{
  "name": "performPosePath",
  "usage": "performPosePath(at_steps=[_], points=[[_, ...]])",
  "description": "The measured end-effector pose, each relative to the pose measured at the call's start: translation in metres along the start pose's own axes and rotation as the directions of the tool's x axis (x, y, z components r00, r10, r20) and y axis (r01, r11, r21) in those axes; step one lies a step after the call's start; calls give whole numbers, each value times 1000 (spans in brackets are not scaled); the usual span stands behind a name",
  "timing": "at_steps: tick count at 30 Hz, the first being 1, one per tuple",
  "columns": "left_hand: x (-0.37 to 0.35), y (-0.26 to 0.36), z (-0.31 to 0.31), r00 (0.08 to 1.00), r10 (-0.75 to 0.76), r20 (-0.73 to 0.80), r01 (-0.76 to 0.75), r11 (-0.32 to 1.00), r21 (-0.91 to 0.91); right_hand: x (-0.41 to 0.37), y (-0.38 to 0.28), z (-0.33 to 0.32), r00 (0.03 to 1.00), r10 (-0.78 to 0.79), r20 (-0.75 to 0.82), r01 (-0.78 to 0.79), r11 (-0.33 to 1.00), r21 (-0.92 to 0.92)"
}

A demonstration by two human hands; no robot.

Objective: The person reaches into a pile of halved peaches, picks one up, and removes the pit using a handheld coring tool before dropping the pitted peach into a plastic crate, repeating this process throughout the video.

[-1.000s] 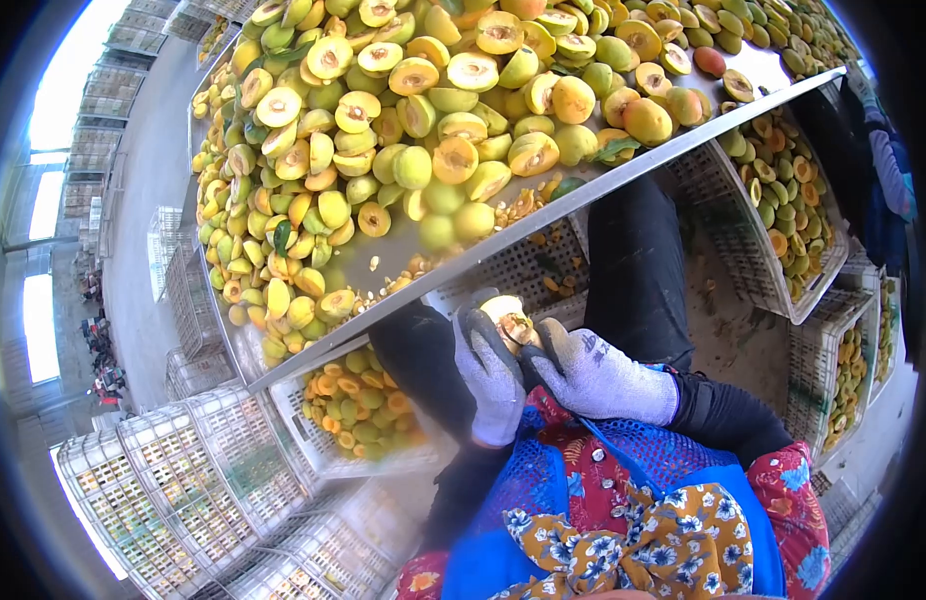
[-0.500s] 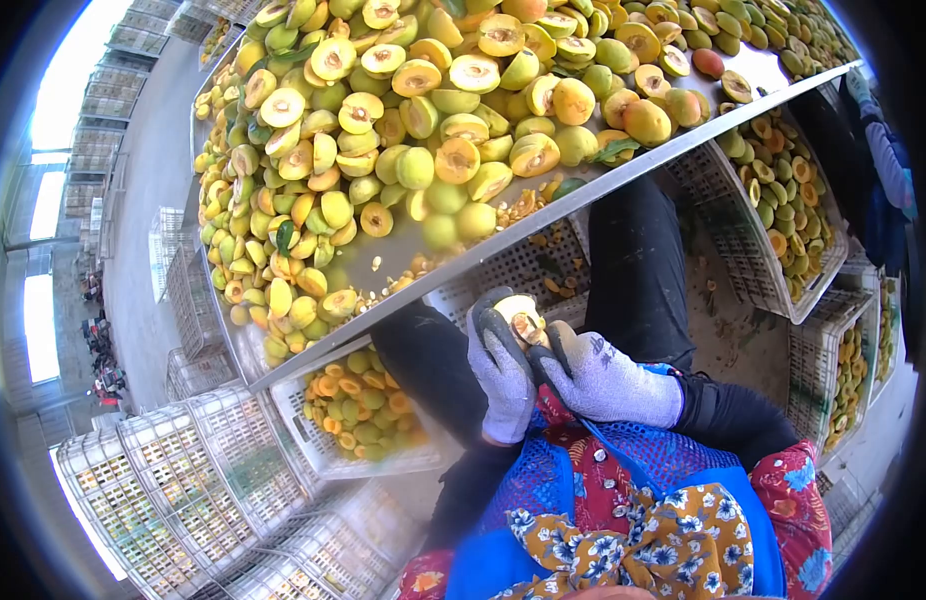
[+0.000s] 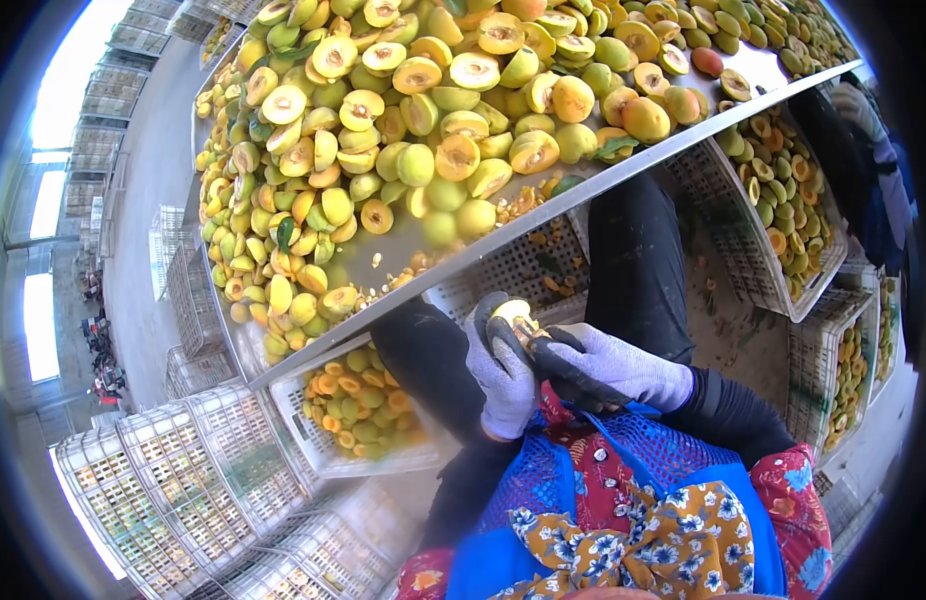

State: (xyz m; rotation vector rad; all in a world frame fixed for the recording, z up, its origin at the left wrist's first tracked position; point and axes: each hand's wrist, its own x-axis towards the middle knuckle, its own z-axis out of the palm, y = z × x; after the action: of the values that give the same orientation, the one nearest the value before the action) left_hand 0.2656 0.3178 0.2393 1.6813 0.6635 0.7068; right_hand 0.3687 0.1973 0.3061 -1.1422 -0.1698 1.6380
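Note:
My left hand, in a grey glove with dark fingers, is closed round a cut fruit whose pale inside faces up. Against that fruit's right side lies my right hand, gloved alike, with its fingers bent together; whether they grip a pit or a tool is hidden. Both hands are over my lap, below the metal edge of the table. Halved yellow-green fruit is heaped on the table, with loose pits near its edge.
Under the table edge stands a crate of halved fruit, with a darker crate between my legs. More filled crates are at the right, stacked crates at the lower left. A co-worker's gloved hand shows at the upper right.
My right hand has turned and shifted slightly, its fingers now lower and flatter beside the fruit. The fruit has tilted a little in my left hand. The co-worker's arm has moved.

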Motion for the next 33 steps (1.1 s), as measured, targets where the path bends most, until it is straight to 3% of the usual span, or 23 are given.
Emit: performPosePath(at_steps=[1, 3, 4, 5, 7, 8, 9, 11, 14, 15, 18, 19, 20, 22, 24, 25, 26, 27, 29, 31, 33], points=[[1, 2, -1, 999, -18, 28, 16, 998, 57, 1, 0, -3, 998, 64, 6, -64, 997, 41], [5, 10, -3, 995, -56, 79, 42, 984, 172, 6, 9, -5, 996, -64, -54, 53, 980, -193], [6, 5, -4, 990, -106, 97, 90, 984, 153, 14, 20, -6, 961, -266, -69, 207, 864, -459], [6, -4, -6, 981, -156, 117, 140, 981, 135, 22, 34, -7, 835, -550, 17, 348, 504, -790], [6, 0, -4, 973, -194, 123, 175, 973, 150, 16, 31, -11, 945, -324, -31, 261, 812, -521], [6, 2, -4, 982, -146, 118, 130, 983, 129, 13, 25, -13, 995, -95, 17, 96, 979, -181], [3, 3, -5, 989, -100, 107, 89, 990, 108, 10, 18, -14, 988, 140, 64, -148, 977, 152], [0, -2, -9, 996, -8, 93, -1, 995, 104, 6, 9, -13, 990, 118, 84, -129, 981, 146], [5, 4, -4, 987, -94, 128, 52, 952, 302, 7, 13, -4, 999, 41, -35, -40, 999, 13], [6, 1, -5, 970, -193, 150, 158, 963, 219, 8, 17, -1, 995, 5, -95, -8, 999, -37], [0, -8, -4, 978, -165, 124, 157, 985, 78, 11, 19, -16, 988, 128, 81, -140, 978, 158], [-2, -6, -4, 990, -102, 101, 98, 994, 48, 9, 26, -17, 987, 68, 147, -118, 923, 366], [-3, -5, -4, 996, -34, 83, 28, 996, 79, 21, 40, -29, 926, 97, 366, -301, 774, 557], [-1, -3, -3, 993, 109, 54, -116, 983, 142, 30, 54, -37, 828, -39, 560, -436, 583, 686], [10, 3, -3, 983, -92, 157, 43, 956, 290, 20, 31, -20, 963, 177, 202, -236, 917, 322], [12, 5, -4, 960, -199, 196, 116, 923, 368, 17, 24, -14, 981, 191, -20, -190, 980, 65], [9, 0, -5, 959, -209, 193, 145, 943, 301, 21, 34, -17, 989, 144, -32, -142, 989, 39], [7, -9, -5, 957, -215, 194, 169, 958, 231, 23, 39, -16, 997, 1, -77, -12, 990, -138], [3, -17, -3, 952, -241, 188, 227, 969, 96, 29, 54, -16, 952, -277, -131, 169, 831, -530], [-6, -25, -1, 961, -243, 131, 248, 969, -18, 34, 73, -17, 849, -519, -100, 189, 475, -860], [-6, -22, 1, 966, -239, 100, 248, 965, -90, 17, 48, -4, 885, -457, -87, 132, 426, -895]])
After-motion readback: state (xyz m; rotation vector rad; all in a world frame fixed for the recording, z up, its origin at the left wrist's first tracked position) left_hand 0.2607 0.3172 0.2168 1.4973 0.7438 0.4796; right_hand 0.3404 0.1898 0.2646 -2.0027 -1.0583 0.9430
